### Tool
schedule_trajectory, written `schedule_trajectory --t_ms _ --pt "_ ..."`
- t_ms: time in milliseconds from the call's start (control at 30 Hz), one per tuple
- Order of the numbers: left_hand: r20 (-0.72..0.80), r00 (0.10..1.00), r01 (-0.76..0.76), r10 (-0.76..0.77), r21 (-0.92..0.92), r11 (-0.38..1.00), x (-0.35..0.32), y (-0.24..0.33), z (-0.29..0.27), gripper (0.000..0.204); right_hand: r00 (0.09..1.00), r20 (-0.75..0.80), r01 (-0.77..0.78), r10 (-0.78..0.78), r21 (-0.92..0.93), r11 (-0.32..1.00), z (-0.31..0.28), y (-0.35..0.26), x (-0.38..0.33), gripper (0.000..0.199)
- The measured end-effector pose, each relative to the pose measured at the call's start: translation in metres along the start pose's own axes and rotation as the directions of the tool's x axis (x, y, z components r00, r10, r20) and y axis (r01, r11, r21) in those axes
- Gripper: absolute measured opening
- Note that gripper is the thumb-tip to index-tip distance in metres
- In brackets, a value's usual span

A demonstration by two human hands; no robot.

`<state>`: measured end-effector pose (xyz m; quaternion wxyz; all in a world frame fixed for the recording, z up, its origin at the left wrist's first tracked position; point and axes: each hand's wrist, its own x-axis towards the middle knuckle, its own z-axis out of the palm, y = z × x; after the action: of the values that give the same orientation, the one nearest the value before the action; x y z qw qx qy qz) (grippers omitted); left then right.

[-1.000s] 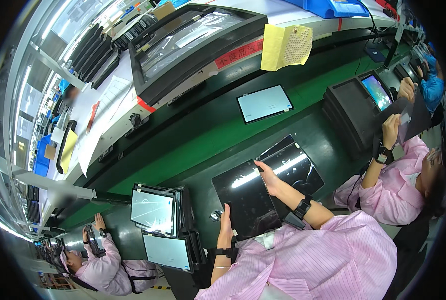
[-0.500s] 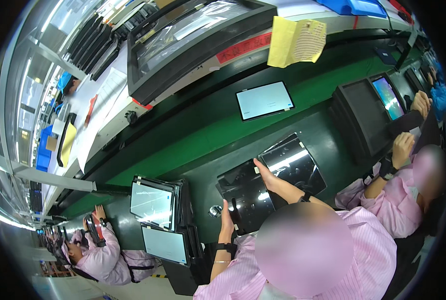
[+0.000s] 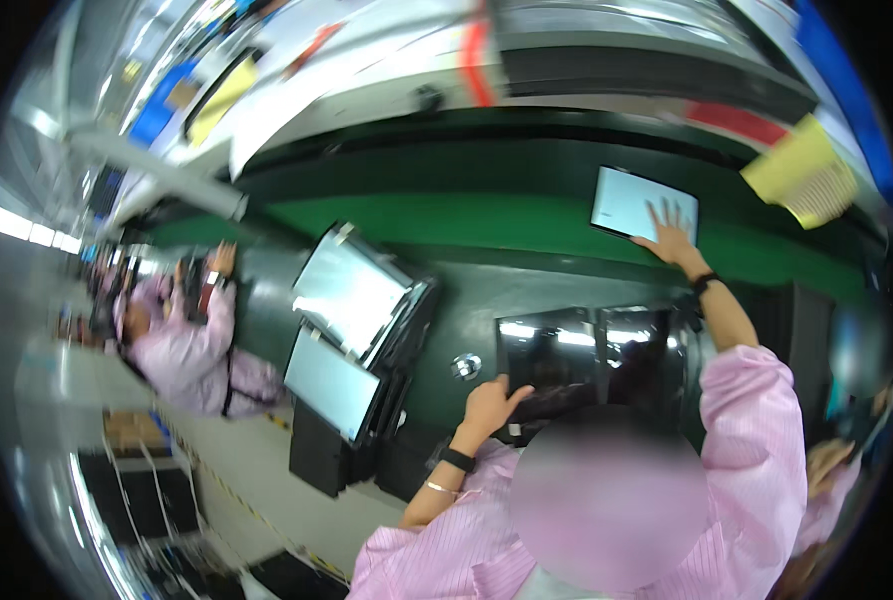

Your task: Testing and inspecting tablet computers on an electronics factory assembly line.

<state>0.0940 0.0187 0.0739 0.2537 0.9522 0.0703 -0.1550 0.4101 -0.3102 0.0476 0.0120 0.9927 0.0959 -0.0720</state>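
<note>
My right hand reaches far forward with its fingers spread flat over a tablet with a lit, pale screen, on the green strip of the bench. My left hand is beside the near left corner of a glossy black tablet, thumb and a finger apart; whether it touches the edge is hard to tell. A second dark glossy tablet lies right of the first. A small shiny round metal object sits left of them. My head hides part of the near side.
At the left, tablets with lit screens top two stacks of black trays. A raised shelf runs along the back, a yellow paper hanging from it. Another person works at far left; a black tray stack stands right.
My right hand has left the dark tablets and moved forward onto the lit tablet. My left hand has opened beside the near dark tablet. The view has turned left.
</note>
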Motion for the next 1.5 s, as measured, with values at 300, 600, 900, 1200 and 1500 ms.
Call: schedule_trajectory --t_ms 300,600,900,1200,1500 --pt "0.009 0.997 0.079 -0.079 -0.034 0.996 -0.025 0.0 -0.022 0.038 0.885 -0.09 0.426 -0.456 -0.237 0.873 0.03 0.011 0.013 0.078" --pt "-0.073 0.992 0.062 -0.099 -0.394 0.917 -0.074 -0.023 -0.08 0.031 0.936 -0.092 0.255 -0.339 -0.488 0.835 0.035 -0.018 0.026 0.075" --pt "-0.82 0.571 -0.283 -0.038 -0.239 0.929 -0.175 0.0 -0.27 0.045 0.839 -0.331 0.366 -0.432 -0.243 0.898 -0.078 -0.093 0.004 0.03" --pt "-0.91 -0.073 -0.647 0.409 0.355 0.675 -0.192 0.025 -0.367 0.073 0.406 -0.506 0.713 -0.761 -0.346 0.61 -0.198 -0.345 -0.102 0.023" --pt "-0.905 -0.142 -0.658 0.402 0.39 0.644 -0.181 0.01 -0.387 0.067 0.387 -0.336 0.721 -0.859 -0.469 0.509 -0.137 -0.562 -0.102 0.039"
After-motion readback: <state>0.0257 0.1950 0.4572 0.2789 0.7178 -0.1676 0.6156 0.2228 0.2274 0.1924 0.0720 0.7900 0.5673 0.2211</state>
